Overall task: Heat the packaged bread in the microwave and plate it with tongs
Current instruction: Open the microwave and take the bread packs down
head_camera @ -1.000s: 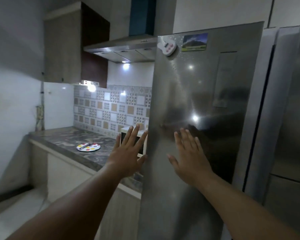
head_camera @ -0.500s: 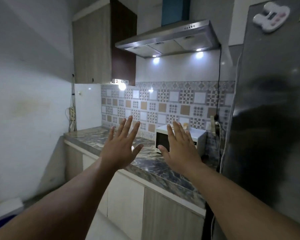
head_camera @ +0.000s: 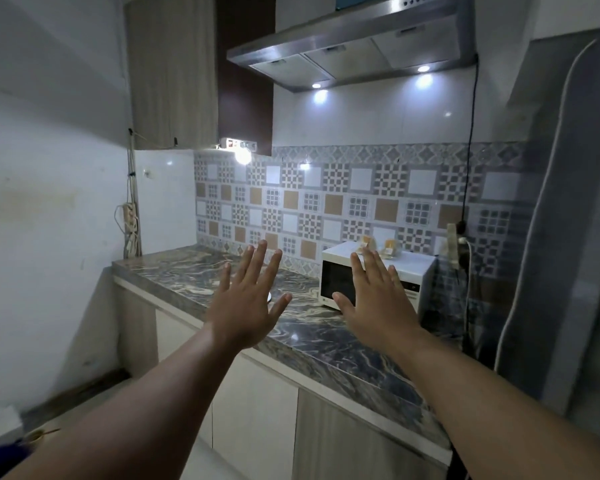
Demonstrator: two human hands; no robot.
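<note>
From my head camera, I hold my left hand (head_camera: 248, 303) and my right hand (head_camera: 378, 303) up in front of me, fingers straight and spread, holding nothing. Behind them is the marble countertop (head_camera: 326, 337). The white microwave (head_camera: 406, 271) stands at its right end, against the tiled wall, with the door closed. On top of the microwave lie 2 packaged breads (head_camera: 378, 245), near its back edge. A small part of a white plate (head_camera: 269, 297) shows behind my left hand. The fridge (head_camera: 568, 237) is at the right.
</note>
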